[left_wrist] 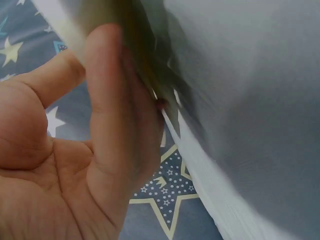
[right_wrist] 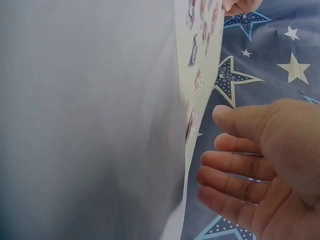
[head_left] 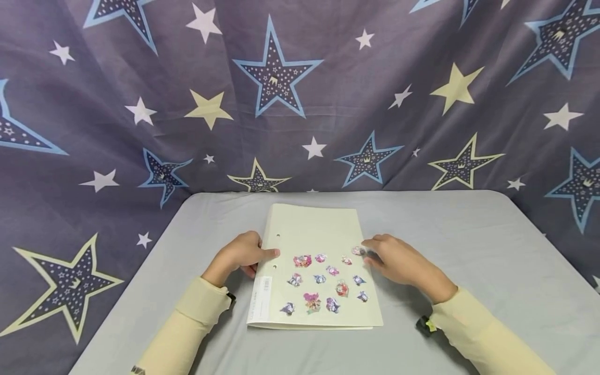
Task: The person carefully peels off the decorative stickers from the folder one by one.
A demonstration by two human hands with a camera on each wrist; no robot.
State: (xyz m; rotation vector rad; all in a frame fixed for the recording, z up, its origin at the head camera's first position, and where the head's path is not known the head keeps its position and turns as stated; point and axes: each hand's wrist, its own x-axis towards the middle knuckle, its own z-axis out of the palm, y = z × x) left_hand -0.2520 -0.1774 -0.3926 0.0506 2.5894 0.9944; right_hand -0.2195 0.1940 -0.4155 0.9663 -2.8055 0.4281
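I have the folder (head_left: 314, 224) lying on the table (head_left: 422, 219), cover up, between the two hands. At its left edge I see the left hand (head_left: 241, 251) gripping it: the thumb lies on the cover and the other fingers come in at the side, so the edge is pinched. On the left wrist view those fingers run nearly straight and close together, their tips lost in blur and shade. The right hand (head_left: 398, 258) is at the folder's right edge, and on its wrist view I find the fingers (right_wrist: 235, 165) a little apart and loosely straight, the thumb held off from them; whether a fingertip touches the edge or the nearest sticker (head_left: 357, 250), I can't tell. I see more small, colourful stickers (head_left: 320, 279) over the lower part of the cover, two holes (head_left: 278, 235) near its left side and a white label (head_left: 264, 299) below those. Behind the table I have a starry cloth (head_left: 328, 67)
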